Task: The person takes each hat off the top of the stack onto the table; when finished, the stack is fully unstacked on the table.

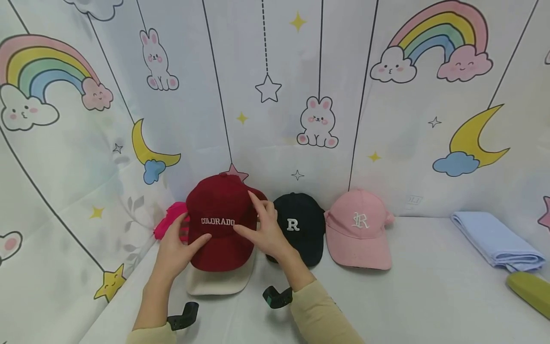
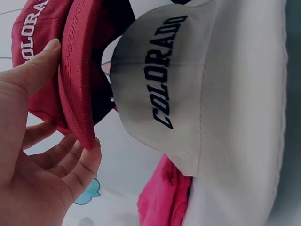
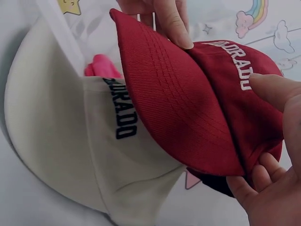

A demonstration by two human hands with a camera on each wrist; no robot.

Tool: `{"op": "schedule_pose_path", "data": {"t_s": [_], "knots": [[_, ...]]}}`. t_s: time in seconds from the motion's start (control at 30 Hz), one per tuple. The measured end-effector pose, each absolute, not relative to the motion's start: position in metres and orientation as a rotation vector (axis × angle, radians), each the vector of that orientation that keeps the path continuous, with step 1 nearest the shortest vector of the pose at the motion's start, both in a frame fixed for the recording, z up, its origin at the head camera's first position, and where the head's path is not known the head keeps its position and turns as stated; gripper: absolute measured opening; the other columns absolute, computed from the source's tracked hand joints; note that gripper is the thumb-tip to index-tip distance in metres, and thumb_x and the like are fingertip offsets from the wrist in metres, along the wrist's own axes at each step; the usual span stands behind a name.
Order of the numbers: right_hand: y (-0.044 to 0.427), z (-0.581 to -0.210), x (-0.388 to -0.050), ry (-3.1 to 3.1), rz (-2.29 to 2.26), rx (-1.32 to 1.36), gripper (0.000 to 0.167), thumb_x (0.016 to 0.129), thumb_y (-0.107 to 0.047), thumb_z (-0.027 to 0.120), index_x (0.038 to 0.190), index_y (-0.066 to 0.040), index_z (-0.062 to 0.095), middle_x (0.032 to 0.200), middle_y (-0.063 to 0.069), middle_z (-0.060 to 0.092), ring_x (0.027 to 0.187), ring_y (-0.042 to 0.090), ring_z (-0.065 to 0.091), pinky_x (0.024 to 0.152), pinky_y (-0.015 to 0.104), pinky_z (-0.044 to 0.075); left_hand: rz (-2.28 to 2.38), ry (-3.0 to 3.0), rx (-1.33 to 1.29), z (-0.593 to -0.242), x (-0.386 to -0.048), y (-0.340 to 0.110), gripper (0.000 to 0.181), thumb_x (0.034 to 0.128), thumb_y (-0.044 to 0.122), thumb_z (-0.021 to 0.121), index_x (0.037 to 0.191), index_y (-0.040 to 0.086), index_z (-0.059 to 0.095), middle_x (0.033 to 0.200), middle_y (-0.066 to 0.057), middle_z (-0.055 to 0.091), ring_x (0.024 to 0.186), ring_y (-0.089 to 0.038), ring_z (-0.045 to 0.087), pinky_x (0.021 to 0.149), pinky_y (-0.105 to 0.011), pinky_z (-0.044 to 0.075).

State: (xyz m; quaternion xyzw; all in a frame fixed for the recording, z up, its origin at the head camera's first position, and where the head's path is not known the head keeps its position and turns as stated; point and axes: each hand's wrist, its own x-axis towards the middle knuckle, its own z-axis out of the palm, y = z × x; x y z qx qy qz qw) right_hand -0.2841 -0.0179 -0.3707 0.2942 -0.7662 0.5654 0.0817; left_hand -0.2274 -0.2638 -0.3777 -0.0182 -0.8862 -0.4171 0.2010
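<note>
A dark red baseball cap (image 1: 221, 196) with white COLORADO lettering is held upright between both hands. My left hand (image 1: 174, 251) grips its left side, thumb on the front near the brim. On the opposite side my right hand (image 1: 269, 231) holds it, the thumb beside the last letters and the other fingers around the edge. Below and behind it is a cream cap (image 2: 155, 75) with dark COLORADO lettering; the head view shows only its brim. In the right wrist view the red brim (image 3: 174, 103) overlaps part of the cream cap's lettering, with the fingertips of both hands on the red cap.
Right of the red cap stand a black cap (image 1: 302, 239) and a pink cap (image 1: 358, 229). Bright pink fabric (image 1: 172, 220) lies behind the left hand. A folded light blue cloth (image 1: 498, 241) and a green object (image 1: 530, 291) are far right. A patterned curtain (image 1: 275, 124) hangs behind.
</note>
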Motion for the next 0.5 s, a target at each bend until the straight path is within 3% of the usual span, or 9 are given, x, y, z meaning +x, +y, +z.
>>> {"op": "schedule_pose_path", "data": {"t_s": [0.33,0.5], "knots": [[-0.009,-0.357,-0.281,-2.333,1.623,0.865,0.09,0.087,-0.025,0.078,0.16,-0.024,0.026,0.14,0.01,0.036,0.131,0.025,0.03,0.099,0.049,0.049,-1.153,-2.467,-0.059,-0.369,-0.224,-0.253,0.093,0.0839,0.031,0.084,0.155,0.003,0.03,0.143,-0.021,0.046,0.121,-0.039,0.052,0.092,-0.056,0.053],[0.003,-0.353,-0.281,-2.4,1.551,0.816,0.096,0.085,-0.027,0.081,0.161,-0.021,0.023,0.141,0.011,0.036,0.132,0.026,0.029,0.098,0.051,0.049,-1.171,-2.487,-0.077,-0.369,-0.225,-0.241,0.092,0.0854,0.03,0.083,0.155,0.003,0.03,0.141,-0.02,0.047,0.117,-0.038,0.054,0.089,-0.053,0.055]]}}
